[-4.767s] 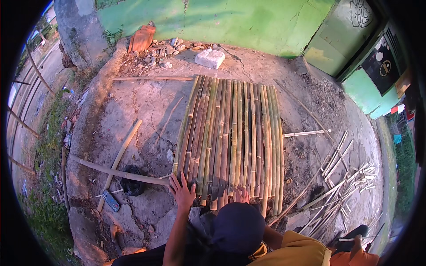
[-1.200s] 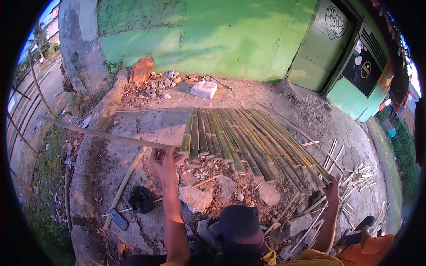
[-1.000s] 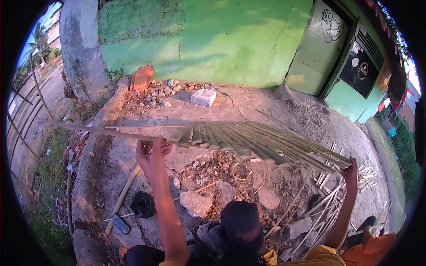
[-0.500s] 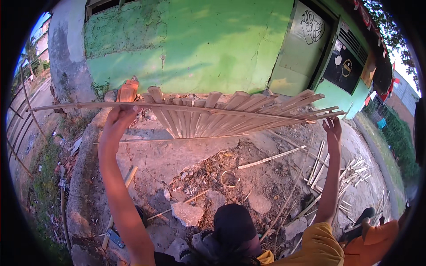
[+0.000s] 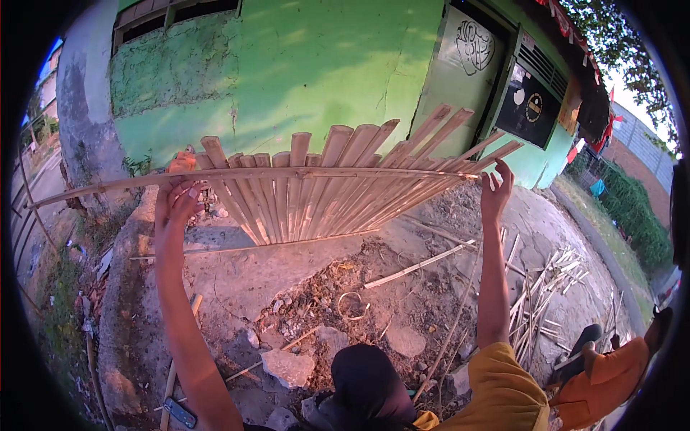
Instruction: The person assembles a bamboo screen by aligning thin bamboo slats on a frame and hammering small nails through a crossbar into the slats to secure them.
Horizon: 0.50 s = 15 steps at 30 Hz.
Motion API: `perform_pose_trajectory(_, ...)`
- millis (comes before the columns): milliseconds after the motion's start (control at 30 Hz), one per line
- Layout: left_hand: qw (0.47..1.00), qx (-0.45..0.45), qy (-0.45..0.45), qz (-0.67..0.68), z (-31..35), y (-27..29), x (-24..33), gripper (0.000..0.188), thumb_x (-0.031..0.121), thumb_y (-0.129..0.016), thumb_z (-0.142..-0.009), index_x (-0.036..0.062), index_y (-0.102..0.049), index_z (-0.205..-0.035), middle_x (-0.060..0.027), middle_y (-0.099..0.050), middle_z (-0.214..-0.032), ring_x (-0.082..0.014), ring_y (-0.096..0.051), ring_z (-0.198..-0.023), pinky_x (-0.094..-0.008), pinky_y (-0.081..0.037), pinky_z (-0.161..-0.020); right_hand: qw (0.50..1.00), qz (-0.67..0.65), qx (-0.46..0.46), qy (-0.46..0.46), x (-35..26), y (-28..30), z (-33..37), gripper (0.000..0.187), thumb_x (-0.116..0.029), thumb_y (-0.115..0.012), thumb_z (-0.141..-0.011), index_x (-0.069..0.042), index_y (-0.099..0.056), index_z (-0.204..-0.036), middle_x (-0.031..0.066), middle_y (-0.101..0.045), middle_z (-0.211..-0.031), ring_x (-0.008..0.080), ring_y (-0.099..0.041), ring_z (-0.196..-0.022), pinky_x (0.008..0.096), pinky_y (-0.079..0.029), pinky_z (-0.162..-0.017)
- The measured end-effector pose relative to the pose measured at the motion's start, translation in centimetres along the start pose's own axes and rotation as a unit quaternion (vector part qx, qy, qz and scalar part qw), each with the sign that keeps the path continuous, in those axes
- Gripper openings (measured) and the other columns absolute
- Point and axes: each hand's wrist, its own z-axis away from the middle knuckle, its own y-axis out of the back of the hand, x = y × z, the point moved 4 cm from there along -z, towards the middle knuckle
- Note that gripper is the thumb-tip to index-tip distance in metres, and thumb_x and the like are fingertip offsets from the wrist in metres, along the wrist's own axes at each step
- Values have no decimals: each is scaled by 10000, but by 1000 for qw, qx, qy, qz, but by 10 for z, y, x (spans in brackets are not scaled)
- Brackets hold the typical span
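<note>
A fan-like panel of upright bamboo slats (image 5: 309, 205) stands before me, the slats spreading toward their tops. Across it runs a long bamboo strip (image 5: 273, 173), reaching well past the slats on the left. My left hand (image 5: 177, 202) has its fingers bent around this strip at the panel's left side. At the strip's right end, my right hand (image 5: 496, 188) is raised with fingers apart and half curled; it seems to hold nothing. A thinner strip (image 5: 316, 239) crosses the slats near their lower ends.
Behind stands a green wall (image 5: 316, 79) with a pale door (image 5: 467, 50). Loose bamboo sticks (image 5: 535, 309) lie at right, near a person in orange (image 5: 600, 381). Broken concrete (image 5: 289, 366), a hoop (image 5: 352, 307) and a phone-like object (image 5: 180, 413) are on the ground. A dark rounded shape (image 5: 370, 381) fills the lower middle.
The slats now rise higher above the crossing strip, and the panel shows more of its face. My right hand has come away from the strip's end. The whole view has shifted.
</note>
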Motion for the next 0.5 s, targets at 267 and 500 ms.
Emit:
perform_pose_trajectory(267, 991, 22, -6, -135, -7, -15, -5, 724, 177, -824, -869, -38, -380, -1399, -107, -520, -1227, -177, -609, -1097, -327, -541, -854, 991, 131, -6, 8, -35, -48, 68, 1369, -233, -958, -653, -105, -24, -1647, 201, -23, -1705, 376, -88, -1570, 469, -205, -1254)
perform_pose_trajectory(500, 991, -20, 36, -131, 4, -10, 14, 575, 239, -799, -897, 48, -474, -1331, -93, -545, -1278, -181, -605, -1063, -326, -515, -789, 983, 165, 54, -51, -26, -66, 57, 1404, -162, -983, -620, -86, -26, -1644, 334, -112, -1623, 475, -142, -1525, 488, -237, -1230)
